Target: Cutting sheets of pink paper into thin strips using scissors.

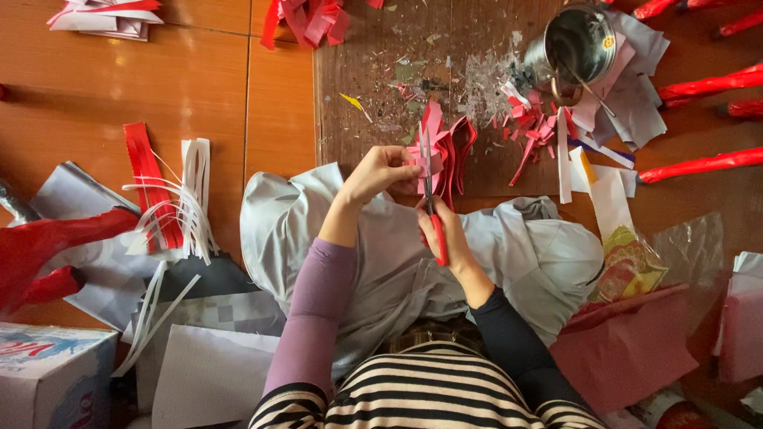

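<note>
1. While our left hand [380, 171] pinches the folded pink paper [433, 151] over the wooden board [350, 119], fingers closed on its near edge, our right hand [445, 234] is curled shut around the red-handled scissors [431, 199], blades pointing up into the paper.
2. We judge the paper light, thin and floppy, easy to tear; it seems best held close beside the cut, where the layers stay together.
3. We count one pair of scissors, one metal cup [576, 48] at the board's far corner, and at least four rolled red sticks [699, 165] on the right.
4. White paper strips [191, 206] lie in a loose bunch on the left, too tangled to count.
</note>
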